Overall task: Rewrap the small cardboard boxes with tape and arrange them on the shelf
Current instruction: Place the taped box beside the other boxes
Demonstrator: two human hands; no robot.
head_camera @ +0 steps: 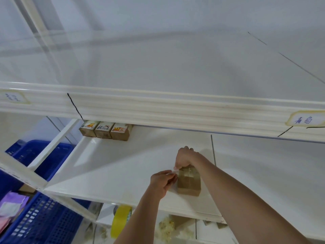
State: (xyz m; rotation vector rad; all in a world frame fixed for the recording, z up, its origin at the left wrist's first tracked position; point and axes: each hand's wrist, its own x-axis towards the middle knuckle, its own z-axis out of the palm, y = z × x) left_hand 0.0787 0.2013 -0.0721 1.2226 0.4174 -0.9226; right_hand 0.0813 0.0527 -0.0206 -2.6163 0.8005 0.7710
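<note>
A cardboard box [189,182] stands near the front edge of the white shelf [114,166], with bare shelf open to its left and behind. The right hand [184,158] grips its top, and the left hand [162,180] pinches a clear tape strip [174,172] at its upper left corner. Three small boxes [105,129] sit in a row at the back, under the upper shelf's rim [158,106]. Below hang a yellow tape roll [121,220] and blue baskets [44,224].
</note>
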